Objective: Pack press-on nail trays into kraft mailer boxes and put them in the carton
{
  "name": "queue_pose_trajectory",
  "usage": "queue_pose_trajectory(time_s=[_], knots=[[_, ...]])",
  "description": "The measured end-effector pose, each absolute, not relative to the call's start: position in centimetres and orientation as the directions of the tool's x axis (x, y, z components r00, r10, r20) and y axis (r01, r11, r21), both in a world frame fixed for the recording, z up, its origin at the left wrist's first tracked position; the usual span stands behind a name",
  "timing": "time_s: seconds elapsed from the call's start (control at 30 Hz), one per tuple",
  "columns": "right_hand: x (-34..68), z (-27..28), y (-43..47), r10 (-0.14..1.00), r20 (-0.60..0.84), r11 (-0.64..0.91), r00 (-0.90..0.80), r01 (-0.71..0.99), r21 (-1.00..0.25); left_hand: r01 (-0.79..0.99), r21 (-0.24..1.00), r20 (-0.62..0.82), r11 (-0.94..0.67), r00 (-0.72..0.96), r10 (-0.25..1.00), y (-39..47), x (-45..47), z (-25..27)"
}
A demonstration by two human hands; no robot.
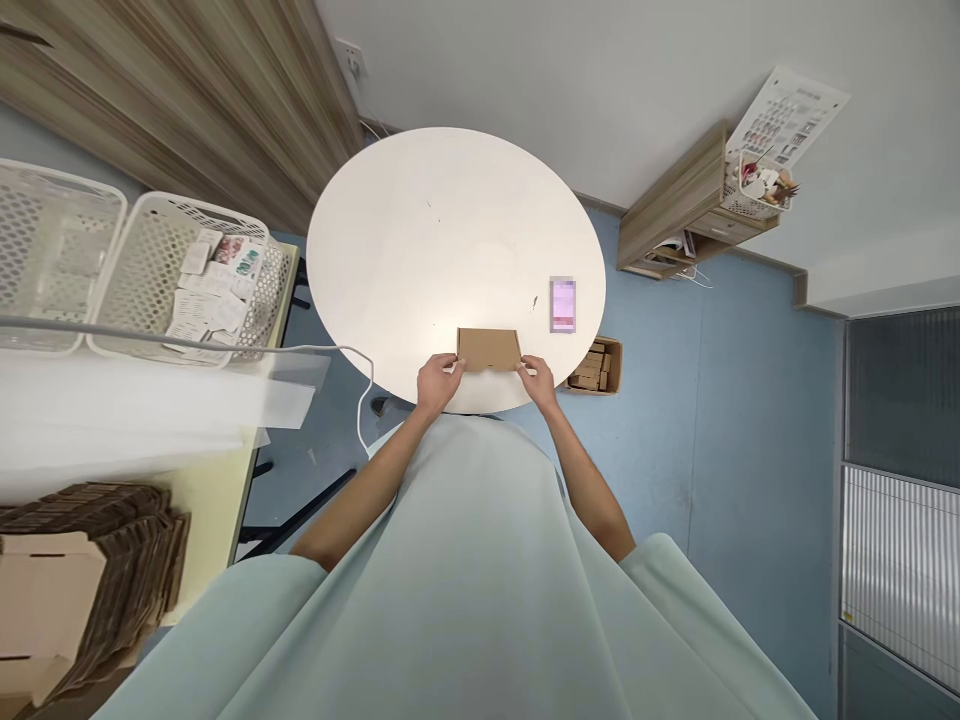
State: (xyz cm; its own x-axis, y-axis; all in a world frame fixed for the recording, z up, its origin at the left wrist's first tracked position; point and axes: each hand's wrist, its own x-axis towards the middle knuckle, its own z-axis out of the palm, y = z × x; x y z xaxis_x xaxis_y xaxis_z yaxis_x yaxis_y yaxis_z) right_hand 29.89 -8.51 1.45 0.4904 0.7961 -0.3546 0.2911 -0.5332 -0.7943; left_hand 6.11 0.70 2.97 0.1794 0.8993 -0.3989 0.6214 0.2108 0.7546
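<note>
A small brown cardboard box lies near the front edge of the round white table, its top panel facing up. My left hand grips its left front corner, thumb and fingers closed on the edge. At the opposite front corner, my right hand pinches the cardboard in the same way. The underside and inside of the box are hidden. Right of the box, a phone with a pinkish screen lies flat on the tabletop.
Beside the table's right edge, an open carton of small brown boxes stands on the floor. On the left are white baskets, one with papers and packets, and a stack of flattened cardboard. A white cable hangs near the table's left edge.
</note>
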Motion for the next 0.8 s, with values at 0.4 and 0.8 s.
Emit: queue_pose_trajectory(time_s=[0.4, 0.8], knots=[[31.4, 2.7, -9.8, 0.763, -0.44, -0.562, 0.473, 0.15, -0.813, 0.622, 0.696, -0.583, 0.358, 0.2, 0.787, 1.4, 6.5, 4.3], [31.2, 1.9, -8.2, 0.723, -0.439, -0.596, 0.533, 0.16, -0.787, 0.656, 0.675, -0.566, 0.336, 0.169, 0.807, 2.4, 7.0, 3.4]])
